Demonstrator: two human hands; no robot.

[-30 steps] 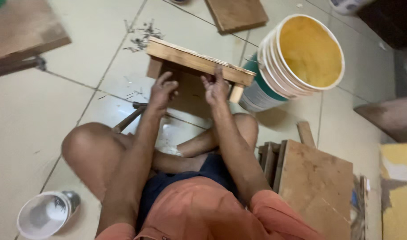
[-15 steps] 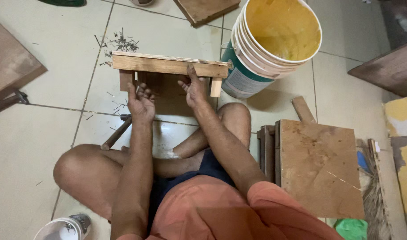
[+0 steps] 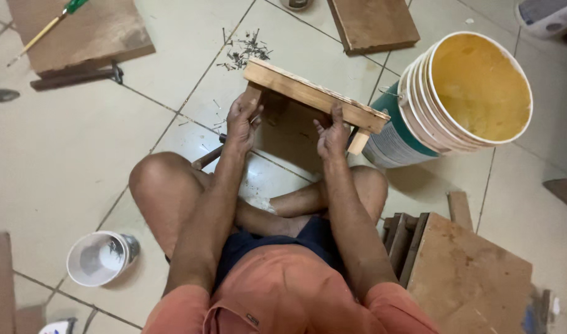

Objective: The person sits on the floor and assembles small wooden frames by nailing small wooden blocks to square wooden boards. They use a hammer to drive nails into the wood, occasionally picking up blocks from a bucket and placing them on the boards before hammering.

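Pale wood fills the middle of the head view: a small frame, held tilted above the tiled floor in front of my crossed legs. My left hand is curled around its near left leg, fingers wrapped on the wood. My right hand grips the underside of the top plank, thumb and fingers closed on its edge, close to the short right leg. Just beside the frame's right end stands a stack of white buckets, yellow-stained inside. A scatter of nails lies on the floor just beyond the frame. A wooden handle pokes out from under my left forearm, near my knee. At my left a white cup lies tipped on the tiles. Brown boards lie around: one at top left with a green-tipped stick on it, one at top centre, and one by my right hip.
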